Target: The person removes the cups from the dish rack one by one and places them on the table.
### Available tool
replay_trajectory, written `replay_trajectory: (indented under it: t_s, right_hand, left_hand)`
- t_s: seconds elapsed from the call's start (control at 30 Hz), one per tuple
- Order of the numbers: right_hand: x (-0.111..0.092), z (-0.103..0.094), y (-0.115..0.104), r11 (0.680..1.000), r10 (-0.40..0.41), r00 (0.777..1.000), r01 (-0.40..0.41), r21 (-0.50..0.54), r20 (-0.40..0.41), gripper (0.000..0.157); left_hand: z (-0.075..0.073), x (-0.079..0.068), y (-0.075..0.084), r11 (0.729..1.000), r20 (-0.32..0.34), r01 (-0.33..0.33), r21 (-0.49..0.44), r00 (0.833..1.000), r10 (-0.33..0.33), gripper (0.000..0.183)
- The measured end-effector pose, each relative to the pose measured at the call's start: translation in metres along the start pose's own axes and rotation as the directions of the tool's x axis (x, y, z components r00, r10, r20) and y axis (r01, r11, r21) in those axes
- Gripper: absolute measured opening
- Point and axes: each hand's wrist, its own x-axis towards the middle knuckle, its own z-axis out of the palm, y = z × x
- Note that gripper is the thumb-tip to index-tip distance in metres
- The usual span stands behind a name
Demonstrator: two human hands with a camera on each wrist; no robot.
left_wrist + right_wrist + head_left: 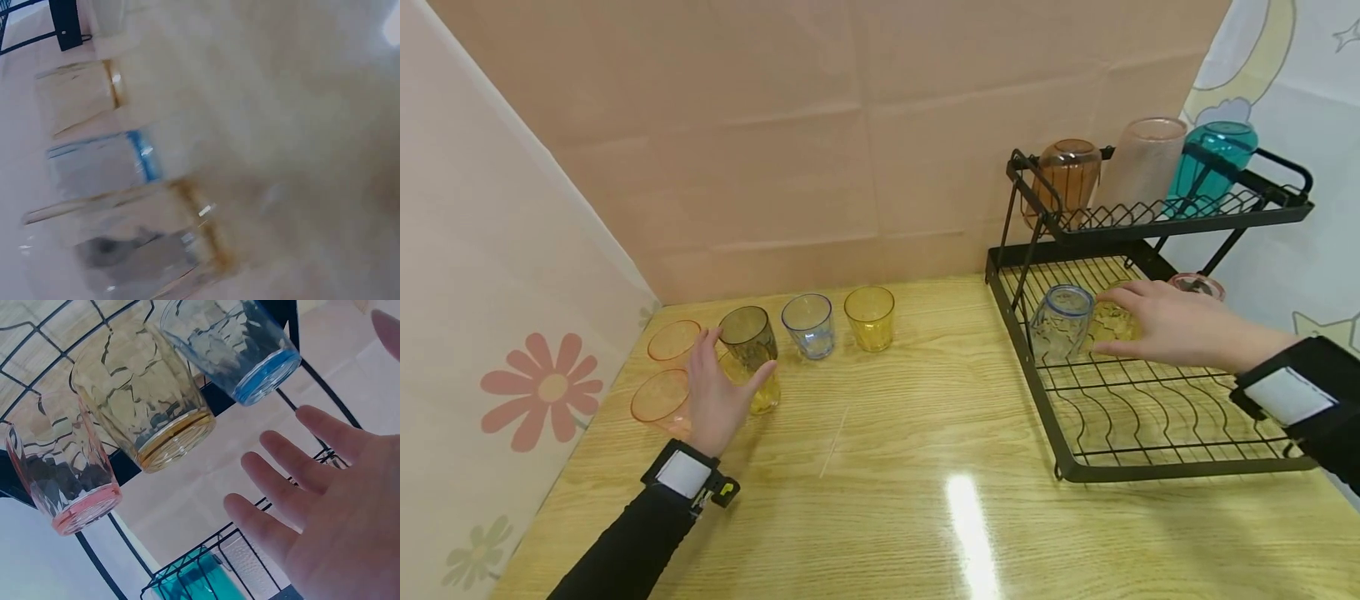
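Note:
My left hand (718,396), fingers apart and extended, is beside a yellow glass (766,393) on the table; it grips nothing. Right behind that one stands a smoky brown glass (749,335). Two orange-rimmed glasses (658,398) are left of the hand, partly hidden by it. In the left wrist view the glasses are blurred. Over the lower rack level, my right hand (1180,323) reaches with spread fingers toward an upside-down yellow glass (147,400), partly covering it in the head view. An upturned blue glass (234,347) and a pink glass (62,462) flank it.
A blue-rimmed glass (808,327) and another yellow glass (870,319) stand upright near the back wall. The black two-tier dish rack (1060,471) is at the right. Its upper tier bears a brown glass (1067,179), a clear pinkish glass (1144,162) and a teal glass (1213,167).

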Motion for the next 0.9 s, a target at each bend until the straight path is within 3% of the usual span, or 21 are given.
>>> replay_trajectory:
  t_s: [0.23,0.47,0.7,0.9]
  right_hand:
    - [0.013,-0.001,0.001,0.998,0.049,0.999,-0.049,0.047,0.001,0.086]
    - [0.033,0.003,-0.005,0.996,0.062,0.998,-0.063,0.056,0.02,0.091]
    - [0.049,0.01,-0.012,0.996,0.058,0.998,-0.059,0.069,0.02,0.094]
    - [0.061,0.019,-0.016,0.992,0.069,0.997,-0.072,0.104,0.035,0.096]
  left_hand:
    - [-0.007,0.014,0.023,0.982,0.051,-0.139,0.126,0.99,0.134,0.095]
    - [0.003,0.024,0.056,0.952,0.079,-0.269,0.147,0.962,0.26,0.098]
    - [0.023,0.027,0.088,0.95,0.17,-0.273,0.152,0.954,0.247,0.101]
    - [0.039,0.028,0.114,0.943,0.226,-0.308,0.128,0.935,0.274,0.102]
